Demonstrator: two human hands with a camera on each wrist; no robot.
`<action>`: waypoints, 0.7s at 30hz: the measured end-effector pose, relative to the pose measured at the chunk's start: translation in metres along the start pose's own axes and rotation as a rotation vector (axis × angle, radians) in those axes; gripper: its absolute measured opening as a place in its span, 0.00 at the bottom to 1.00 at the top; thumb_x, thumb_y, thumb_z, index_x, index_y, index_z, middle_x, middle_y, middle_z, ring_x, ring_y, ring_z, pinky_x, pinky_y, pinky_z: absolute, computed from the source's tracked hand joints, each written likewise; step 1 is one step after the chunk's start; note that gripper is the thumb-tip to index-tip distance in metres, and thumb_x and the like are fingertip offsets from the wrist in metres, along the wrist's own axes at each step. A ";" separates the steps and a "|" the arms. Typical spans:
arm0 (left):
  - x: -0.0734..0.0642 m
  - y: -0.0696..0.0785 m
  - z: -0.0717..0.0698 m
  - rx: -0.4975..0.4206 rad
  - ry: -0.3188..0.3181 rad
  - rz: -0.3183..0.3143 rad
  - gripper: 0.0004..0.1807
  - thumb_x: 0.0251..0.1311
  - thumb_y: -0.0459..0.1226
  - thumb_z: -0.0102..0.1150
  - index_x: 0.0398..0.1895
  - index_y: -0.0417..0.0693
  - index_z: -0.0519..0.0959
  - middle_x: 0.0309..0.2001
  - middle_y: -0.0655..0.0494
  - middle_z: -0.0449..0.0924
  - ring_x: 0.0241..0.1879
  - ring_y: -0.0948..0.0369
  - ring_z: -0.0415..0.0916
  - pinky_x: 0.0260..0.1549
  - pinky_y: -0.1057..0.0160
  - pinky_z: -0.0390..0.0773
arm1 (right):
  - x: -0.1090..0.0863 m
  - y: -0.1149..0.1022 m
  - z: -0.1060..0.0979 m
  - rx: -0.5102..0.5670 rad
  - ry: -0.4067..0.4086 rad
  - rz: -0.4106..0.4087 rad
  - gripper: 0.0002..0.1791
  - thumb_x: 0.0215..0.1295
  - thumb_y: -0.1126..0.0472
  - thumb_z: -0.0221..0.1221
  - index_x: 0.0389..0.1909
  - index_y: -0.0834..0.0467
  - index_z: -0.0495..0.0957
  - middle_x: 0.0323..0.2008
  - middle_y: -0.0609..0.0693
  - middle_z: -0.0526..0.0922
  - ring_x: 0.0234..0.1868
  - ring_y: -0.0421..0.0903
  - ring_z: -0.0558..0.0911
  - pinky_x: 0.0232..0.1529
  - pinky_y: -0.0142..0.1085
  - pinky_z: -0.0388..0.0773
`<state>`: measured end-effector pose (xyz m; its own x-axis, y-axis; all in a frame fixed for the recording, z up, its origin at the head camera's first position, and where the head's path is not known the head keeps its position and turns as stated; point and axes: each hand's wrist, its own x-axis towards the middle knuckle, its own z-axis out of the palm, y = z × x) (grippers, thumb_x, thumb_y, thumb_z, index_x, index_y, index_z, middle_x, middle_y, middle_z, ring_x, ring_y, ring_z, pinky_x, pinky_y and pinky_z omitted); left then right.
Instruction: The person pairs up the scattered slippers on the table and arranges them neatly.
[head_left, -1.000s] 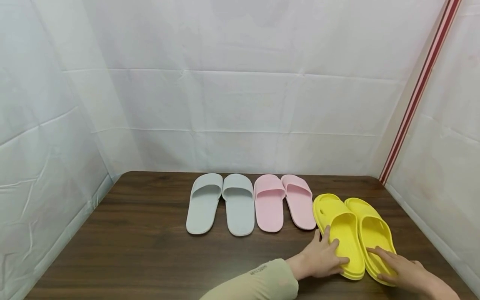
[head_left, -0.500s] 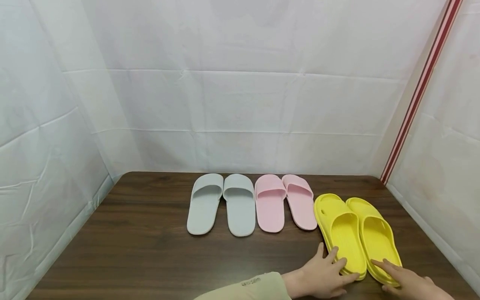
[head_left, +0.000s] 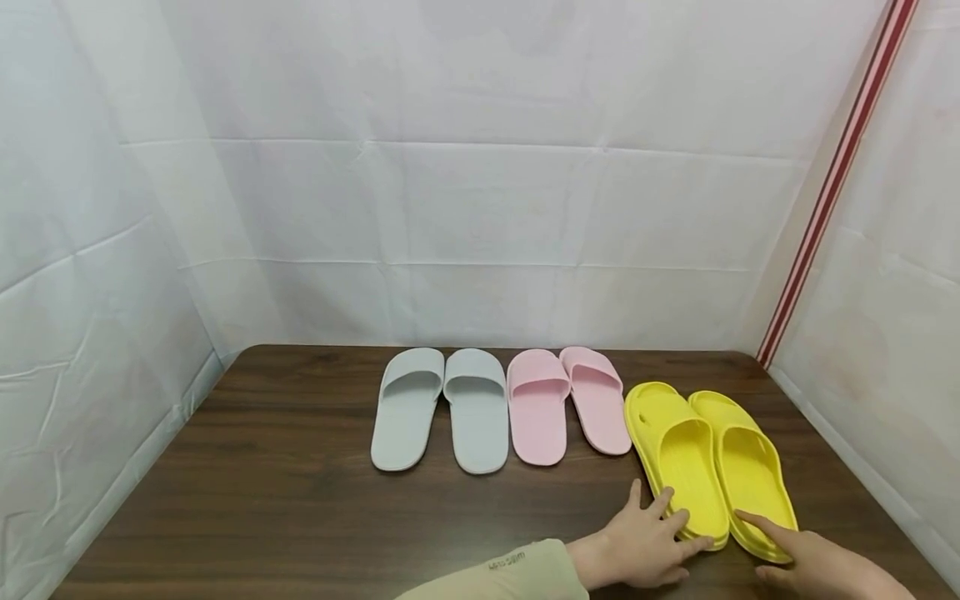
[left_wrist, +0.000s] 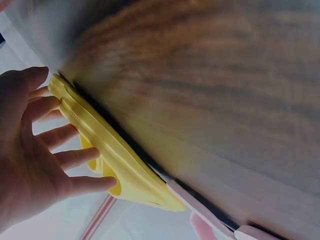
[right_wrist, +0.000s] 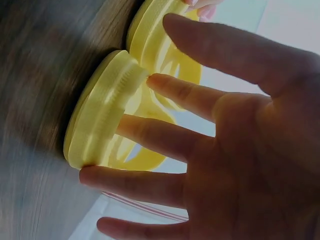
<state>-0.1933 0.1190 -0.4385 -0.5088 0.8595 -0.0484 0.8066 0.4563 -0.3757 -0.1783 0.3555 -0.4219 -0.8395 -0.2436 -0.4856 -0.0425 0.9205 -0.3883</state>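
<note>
Two yellow slippers lie side by side at the right of the table, toes angled to the back left. My left hand (head_left: 647, 540), fingers spread, touches the heel end of the left yellow slipper (head_left: 693, 475). At the heel of the right yellow slipper (head_left: 752, 483) is my right hand (head_left: 825, 567), its fingers extended. In the left wrist view the spread left fingers lie along the side of the yellow slipper (left_wrist: 115, 150). The right wrist view has straight right fingertips against the heel of the yellow slipper (right_wrist: 102, 115).
Left of the yellow pair, along the back of the dark wooden table (head_left: 300, 500), stand a pink pair of slippers (head_left: 540, 425) and a pale grey pair (head_left: 480, 425). White sheeting (head_left: 480, 208) hangs behind and at both sides, with a red-striped band (head_left: 832, 192) at the right.
My left hand has drawn back from the side of the left yellow slipper toward its heel. The yellow slippers' heel ends have shifted slightly right; the pink and grey pairs stay put.
</note>
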 end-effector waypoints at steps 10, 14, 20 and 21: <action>0.010 -0.001 -0.002 -0.071 -0.071 0.013 0.30 0.61 0.61 0.30 0.67 0.75 0.45 0.65 0.71 0.52 0.68 0.56 0.47 0.60 0.53 0.57 | 0.001 -0.003 -0.019 0.029 0.002 -0.071 0.37 0.57 0.49 0.57 0.61 0.66 0.56 0.46 0.74 0.72 0.43 0.64 0.75 0.38 0.57 0.69; 0.014 -0.002 -0.003 -0.122 -0.120 0.009 0.29 0.61 0.61 0.29 0.66 0.77 0.42 0.66 0.74 0.49 0.69 0.57 0.44 0.61 0.50 0.55 | 0.001 -0.003 -0.020 0.027 -0.001 -0.062 0.38 0.57 0.50 0.57 0.61 0.67 0.55 0.47 0.74 0.71 0.43 0.65 0.75 0.39 0.57 0.69; 0.020 -0.001 -0.003 -0.174 -0.158 -0.031 0.28 0.60 0.62 0.28 0.65 0.80 0.42 0.66 0.77 0.48 0.69 0.60 0.42 0.60 0.44 0.52 | 0.005 0.000 -0.023 0.026 -0.013 -0.071 0.38 0.57 0.50 0.57 0.61 0.66 0.54 0.48 0.75 0.70 0.43 0.64 0.76 0.39 0.57 0.69; 0.021 -0.002 -0.002 -0.178 -0.160 -0.039 0.28 0.60 0.62 0.28 0.65 0.81 0.43 0.66 0.77 0.48 0.69 0.60 0.42 0.60 0.44 0.52 | 0.006 0.000 -0.024 0.023 -0.014 -0.075 0.38 0.57 0.49 0.57 0.61 0.66 0.53 0.48 0.76 0.70 0.43 0.64 0.76 0.39 0.57 0.69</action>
<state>-0.2047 0.1368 -0.4368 -0.5701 0.7997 -0.1886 0.8187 0.5337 -0.2117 -0.1965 0.3619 -0.4058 -0.8268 -0.3164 -0.4651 -0.0930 0.8923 -0.4418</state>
